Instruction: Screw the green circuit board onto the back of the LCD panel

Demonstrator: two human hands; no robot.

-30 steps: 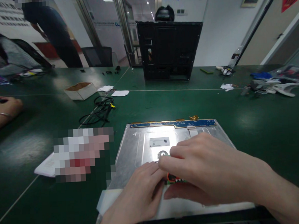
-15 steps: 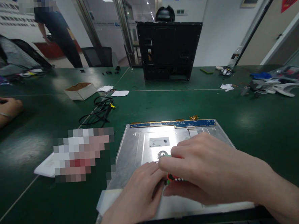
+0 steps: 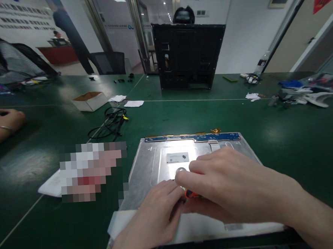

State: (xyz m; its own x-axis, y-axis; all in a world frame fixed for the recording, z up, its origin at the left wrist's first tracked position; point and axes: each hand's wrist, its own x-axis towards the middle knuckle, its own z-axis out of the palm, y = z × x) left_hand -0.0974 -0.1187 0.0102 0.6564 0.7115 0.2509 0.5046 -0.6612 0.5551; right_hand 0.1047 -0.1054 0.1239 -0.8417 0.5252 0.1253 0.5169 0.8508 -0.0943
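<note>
A silver metal panel lies flat on the green table, with a blue circuit strip along its far edge and a white label near its middle. My right hand rests over the panel's centre, fingers closed around a small orange and black part that is mostly hidden. My left hand sits beside it, fingertips touching the same small part. A round silver spot shows just beyond my right fingertips.
A black computer case stands at the far side. A coiled black cable, an open cardboard box and paper scraps lie to the left. Another person's hand rests at the left edge. Tools and clutter are far right.
My right hand has shifted slightly, covering more of the small orange part. A person in the background has walked to the right, mostly out of view.
</note>
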